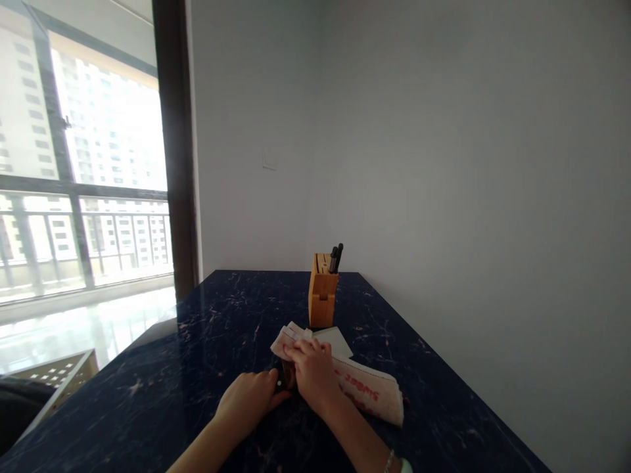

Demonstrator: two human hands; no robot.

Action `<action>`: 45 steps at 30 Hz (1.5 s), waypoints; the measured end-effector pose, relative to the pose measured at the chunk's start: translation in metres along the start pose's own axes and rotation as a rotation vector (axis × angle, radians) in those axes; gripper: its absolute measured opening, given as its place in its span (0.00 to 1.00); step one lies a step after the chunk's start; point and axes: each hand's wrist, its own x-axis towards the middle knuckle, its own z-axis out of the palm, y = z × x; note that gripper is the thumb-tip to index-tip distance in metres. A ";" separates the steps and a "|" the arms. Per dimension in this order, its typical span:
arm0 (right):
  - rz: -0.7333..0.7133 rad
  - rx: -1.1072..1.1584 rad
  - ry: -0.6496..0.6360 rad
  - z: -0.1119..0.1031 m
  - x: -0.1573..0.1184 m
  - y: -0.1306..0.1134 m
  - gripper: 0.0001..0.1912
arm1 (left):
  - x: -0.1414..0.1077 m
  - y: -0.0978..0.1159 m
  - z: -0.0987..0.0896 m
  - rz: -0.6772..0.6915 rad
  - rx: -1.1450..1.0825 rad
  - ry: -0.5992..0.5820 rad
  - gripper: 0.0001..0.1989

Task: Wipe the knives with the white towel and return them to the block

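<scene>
folded white cloth [372, 393] with red lettering, slotted wooden block [323, 299] beyond the grip, black riveted handle [280, 382] enclosed by the left hand [248, 398], cloth pinched by the right hand [315, 369] just beside it

The person's left forearm [203, 448] and right forearm [351, 424] are slanting inward; the left hand [250, 396] is gripping with curled fingers, while the right hand [315, 371] is holding bent fingers just beside it.
</scene>
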 end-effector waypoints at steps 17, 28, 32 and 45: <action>-0.044 0.012 -0.003 -0.003 0.001 -0.001 0.19 | 0.002 0.000 0.000 -0.002 0.001 -0.012 0.23; -0.028 -0.028 -0.014 -0.013 0.000 -0.006 0.20 | -0.001 0.003 -0.008 -0.023 -0.024 -0.035 0.22; -0.022 -0.045 -0.035 -0.013 0.000 -0.006 0.20 | -0.001 0.004 -0.009 -0.036 -0.033 -0.055 0.23; -0.030 -0.028 -0.002 -0.013 0.002 -0.004 0.19 | -0.002 0.003 -0.006 -0.023 -0.021 -0.035 0.23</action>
